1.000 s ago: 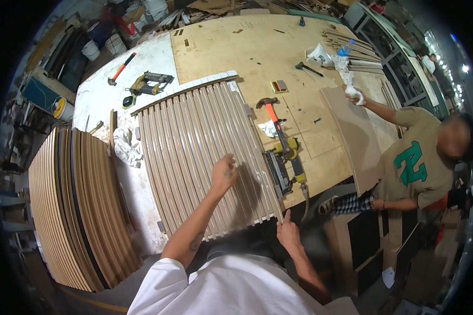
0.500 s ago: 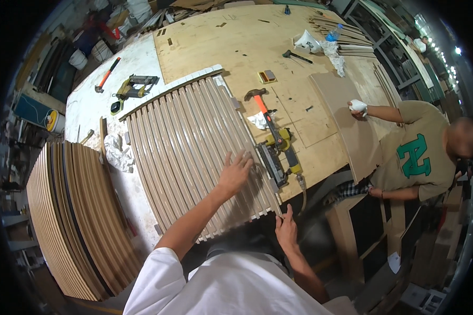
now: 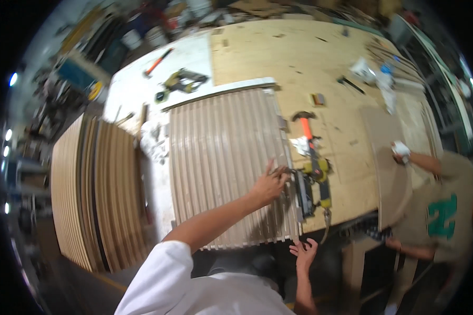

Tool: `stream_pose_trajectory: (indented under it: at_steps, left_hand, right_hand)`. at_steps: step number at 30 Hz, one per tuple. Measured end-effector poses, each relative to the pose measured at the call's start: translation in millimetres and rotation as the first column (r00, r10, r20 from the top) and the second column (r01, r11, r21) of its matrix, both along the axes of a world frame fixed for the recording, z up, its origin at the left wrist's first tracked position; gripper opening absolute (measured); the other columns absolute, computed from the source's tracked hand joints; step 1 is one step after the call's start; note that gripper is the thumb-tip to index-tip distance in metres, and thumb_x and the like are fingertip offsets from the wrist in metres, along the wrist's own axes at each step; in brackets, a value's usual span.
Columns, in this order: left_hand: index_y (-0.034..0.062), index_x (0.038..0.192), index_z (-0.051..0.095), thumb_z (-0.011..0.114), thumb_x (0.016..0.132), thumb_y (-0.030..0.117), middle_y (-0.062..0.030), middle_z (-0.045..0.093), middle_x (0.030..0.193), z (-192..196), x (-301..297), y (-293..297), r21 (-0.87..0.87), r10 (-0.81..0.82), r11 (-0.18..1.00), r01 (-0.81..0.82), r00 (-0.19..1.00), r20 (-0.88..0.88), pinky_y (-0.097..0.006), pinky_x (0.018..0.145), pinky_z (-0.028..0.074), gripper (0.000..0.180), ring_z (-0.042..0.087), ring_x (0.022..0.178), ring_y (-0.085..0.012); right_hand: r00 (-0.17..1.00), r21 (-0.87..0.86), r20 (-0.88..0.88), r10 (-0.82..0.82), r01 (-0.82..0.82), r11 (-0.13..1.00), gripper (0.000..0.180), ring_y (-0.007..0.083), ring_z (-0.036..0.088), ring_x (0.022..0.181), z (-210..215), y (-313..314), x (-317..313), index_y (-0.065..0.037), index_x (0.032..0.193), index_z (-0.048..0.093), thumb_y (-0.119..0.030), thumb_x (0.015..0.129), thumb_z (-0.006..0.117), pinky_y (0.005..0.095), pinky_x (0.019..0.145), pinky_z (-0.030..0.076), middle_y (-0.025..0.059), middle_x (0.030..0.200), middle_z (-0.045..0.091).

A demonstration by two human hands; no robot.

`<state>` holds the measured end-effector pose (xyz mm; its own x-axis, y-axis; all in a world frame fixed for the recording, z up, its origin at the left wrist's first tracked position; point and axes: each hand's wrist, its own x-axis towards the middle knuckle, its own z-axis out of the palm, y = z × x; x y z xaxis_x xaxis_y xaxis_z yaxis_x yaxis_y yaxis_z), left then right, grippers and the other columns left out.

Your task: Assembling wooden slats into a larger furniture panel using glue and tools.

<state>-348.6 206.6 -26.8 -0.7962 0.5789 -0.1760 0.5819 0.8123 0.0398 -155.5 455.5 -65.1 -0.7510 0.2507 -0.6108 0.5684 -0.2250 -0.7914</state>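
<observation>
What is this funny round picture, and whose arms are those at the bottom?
A camera worn on a person's head took it, looking down, so the edges bend. The arms are that person's own. The left hand rests on a ribbed wooden panel, right by a yellow nail gun. The right hand is spread open at the panel's near corner. Neither hand holds anything. On the plywood workbench also lie an orange-handled hammer and a second nail gun. A co-worker stands to the right.
</observation>
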Motion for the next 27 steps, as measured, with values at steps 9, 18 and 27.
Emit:
stream_pose_trajectory:
  at_steps: [9,18,27]
  left_hand:
    - [0.0018,0.122,0.055,0.064,0.074,0.011,-0.0145,0.053,0.124,56.3,9.3,16.1,0.327,0.433,0.862,-0.388,0.898,-0.075,-0.062,0.113,0.013,0.050,0.040,0.130,-0.0301]
    - [-0.0019,0.112,0.060,0.054,0.094,0.018,-0.0175,0.070,0.091,118.4,355.6,-113.3,0.490,0.823,-0.271,-0.828,0.065,0.565,-0.034,0.076,0.053,0.027,0.068,0.085,-0.0314]
    - [-0.0006,0.111,0.061,0.048,0.097,0.012,-0.0104,0.071,0.089,108.8,509.0,-168.5,0.464,0.628,-0.719,-0.518,-0.195,0.754,-0.029,0.076,0.054,0.023,0.069,0.084,-0.0165]
  right_hand:
    - [0.979,0.452,0.010,0.203,-0.185,0.872,0.043,0.0201,0.061,0.061,12.7,6.8,-39.7,0.001,0.111,0.040,-0.023,0.090,0.068,0.0288,0.049,0.050,0.0170,0.088,0.061]
    - [0.065,0.865,-0.255,0.965,-0.430,0.257,0.050,0.0369,0.057,0.099,116.1,-312.7,-104.2,0.004,0.132,0.045,-0.018,0.089,0.061,0.0422,0.081,0.049,0.0247,0.116,0.052]
    - [0.072,0.971,0.002,0.997,-0.237,0.016,0.027,0.0379,0.064,0.086,-25.0,-611.8,-159.0,0.002,0.115,0.050,-0.007,0.090,0.046,0.0460,0.075,0.053,0.0244,0.106,0.058]
